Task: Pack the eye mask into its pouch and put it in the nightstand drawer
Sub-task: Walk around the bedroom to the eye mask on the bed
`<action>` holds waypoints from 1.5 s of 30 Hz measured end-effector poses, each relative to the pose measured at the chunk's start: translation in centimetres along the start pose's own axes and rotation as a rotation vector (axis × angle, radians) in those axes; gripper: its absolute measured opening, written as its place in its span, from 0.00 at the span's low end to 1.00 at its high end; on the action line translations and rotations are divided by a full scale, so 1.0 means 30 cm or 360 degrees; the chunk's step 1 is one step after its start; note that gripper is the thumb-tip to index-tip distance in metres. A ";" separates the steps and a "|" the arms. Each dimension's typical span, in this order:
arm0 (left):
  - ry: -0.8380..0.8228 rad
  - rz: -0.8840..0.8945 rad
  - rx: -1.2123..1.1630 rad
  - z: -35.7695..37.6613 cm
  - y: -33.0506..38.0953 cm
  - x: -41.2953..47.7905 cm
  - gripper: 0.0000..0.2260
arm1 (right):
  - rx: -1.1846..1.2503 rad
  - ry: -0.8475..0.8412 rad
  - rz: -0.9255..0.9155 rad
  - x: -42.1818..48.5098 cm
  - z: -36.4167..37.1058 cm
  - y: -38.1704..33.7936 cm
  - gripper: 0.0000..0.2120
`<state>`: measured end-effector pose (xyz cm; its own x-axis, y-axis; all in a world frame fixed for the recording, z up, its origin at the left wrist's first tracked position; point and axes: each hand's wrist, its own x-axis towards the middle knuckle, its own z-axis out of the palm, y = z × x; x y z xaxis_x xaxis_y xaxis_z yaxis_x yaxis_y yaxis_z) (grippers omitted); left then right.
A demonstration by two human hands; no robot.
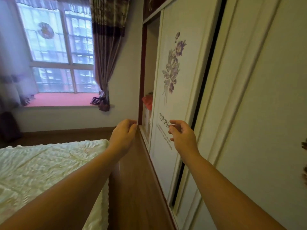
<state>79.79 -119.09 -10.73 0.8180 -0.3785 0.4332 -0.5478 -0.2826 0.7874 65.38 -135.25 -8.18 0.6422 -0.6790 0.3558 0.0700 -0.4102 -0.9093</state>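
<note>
- Head view: both bare arms reach forward between the bed (41, 165) and the wardrobe (179, 90); nothing is held.
- Left hand (123, 133) is loosely curled and empty, fingertips near the wardrobe's dark red edge; I cannot tell whether they touch it.
- Right hand (181, 134) is open, fingers spread and slightly bent, hovering in front of the printed sliding door and gripping nothing.
- Eye mask, pouch and nightstand drawer are all out of sight here, so the task looks not yet begun.
- An open shelf (147, 103) beside the sliding door holds something red, too small to identify.
- Judged handling: an eye mask should be light, soft and floppy, not fragile; pinching it at the padded middle, or gathering the strap with the body, would keep the strap from dangling.
- A cloth pouch would likely be limp too, so one hand should hold its mouth open while the other feeds the folded mask in.
- Main risk, as I judge it: the strap snagging at the pouch mouth or catching in the drawer as it closes.
</note>
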 end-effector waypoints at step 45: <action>0.0490 -0.0357 0.0145 0.155 -1.060 2.063 0.09 | 0.0303 -0.0642 -0.0062 2.145 1.543 0.564 0.06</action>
<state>147.01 -137.63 -10.99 0.9260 -0.0204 0.3770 -0.3515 -0.4106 0.8413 143.23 -157.71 -10.66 0.8799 -0.3582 0.3121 0.2148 -0.2859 -0.9339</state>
